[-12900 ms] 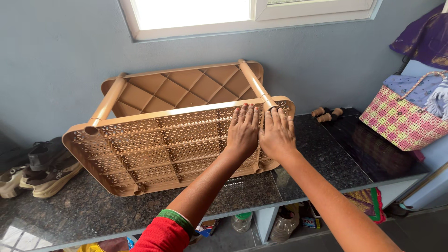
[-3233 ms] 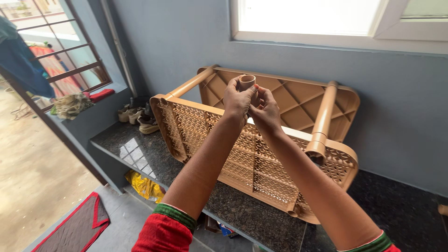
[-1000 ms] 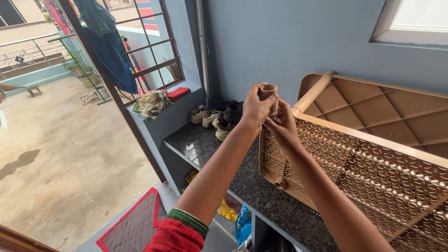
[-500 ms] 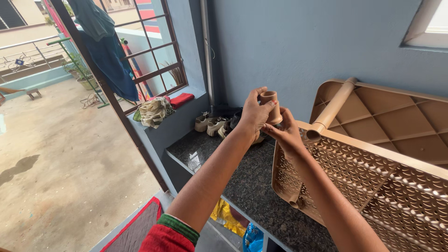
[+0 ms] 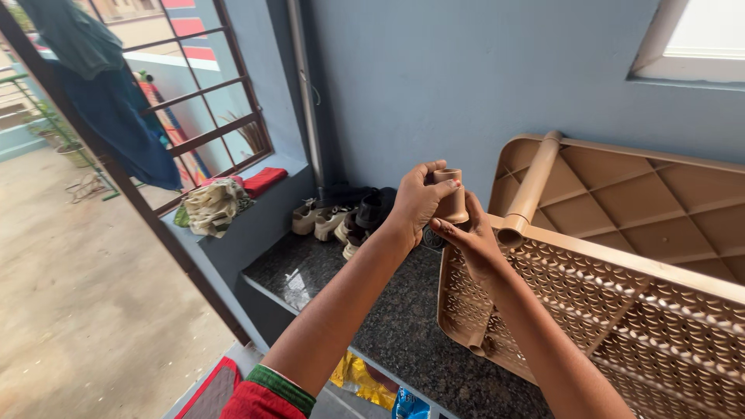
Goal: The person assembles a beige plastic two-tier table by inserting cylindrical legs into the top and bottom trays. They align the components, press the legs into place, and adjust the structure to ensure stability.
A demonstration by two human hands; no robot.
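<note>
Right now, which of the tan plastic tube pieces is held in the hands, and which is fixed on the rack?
The short tan plastic tube piece is gripped by both hands, left hand and right hand. The long tan plastic tube stays attached to the tan lattice plastic rack, untouched.

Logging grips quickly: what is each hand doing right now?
Left hand: closed around the short tan plastic tube.
Right hand: fingers on the same tube from below, gripping it.

Bare granite counter [image 5: 388, 326] lies open below the raised hands, hemmed by shoes [image 5: 349, 217] near the wall and the upturned plastic table [image 5: 621, 256] on the right.
</note>
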